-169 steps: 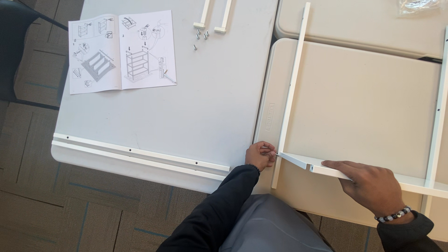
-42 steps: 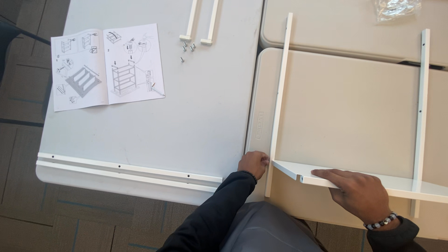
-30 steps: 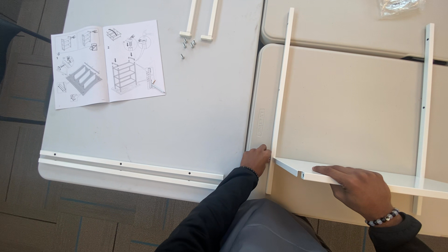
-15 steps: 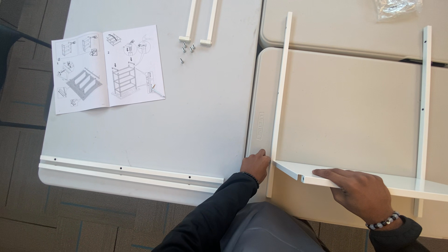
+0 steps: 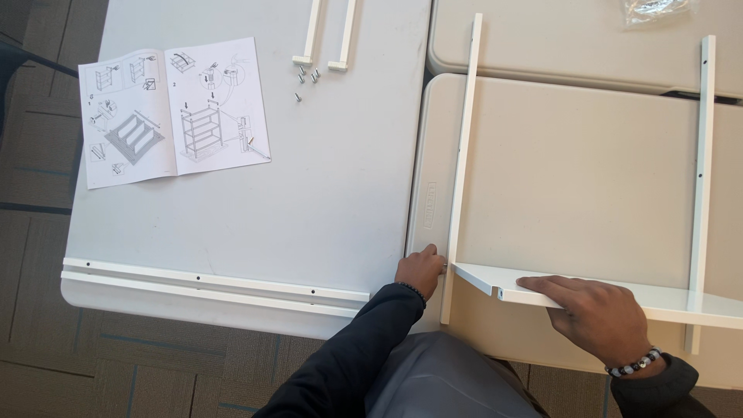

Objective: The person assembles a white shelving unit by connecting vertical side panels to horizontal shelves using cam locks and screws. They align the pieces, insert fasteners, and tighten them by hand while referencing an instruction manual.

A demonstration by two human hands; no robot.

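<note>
The left hand (image 5: pixel 419 271) pinches a small screw at the white rail (image 5: pixel 462 162). The right hand (image 5: pixel 600 316) lies flat, open, on the white shelf board (image 5: pixel 696 304) over the tabletop (image 5: pixel 573 170). If that hand slips, the board could tip.

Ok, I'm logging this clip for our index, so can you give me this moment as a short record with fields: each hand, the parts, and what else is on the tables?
left hand: pinched at the outer side of the left white rail, near its lower end
right hand: flat on the white shelf board
shelf board: spans between the left rail and the right white rail
surfaces: grey table, beige table
also there: open instruction leaflet, loose screws, long white rail near the grey table's front edge
</note>
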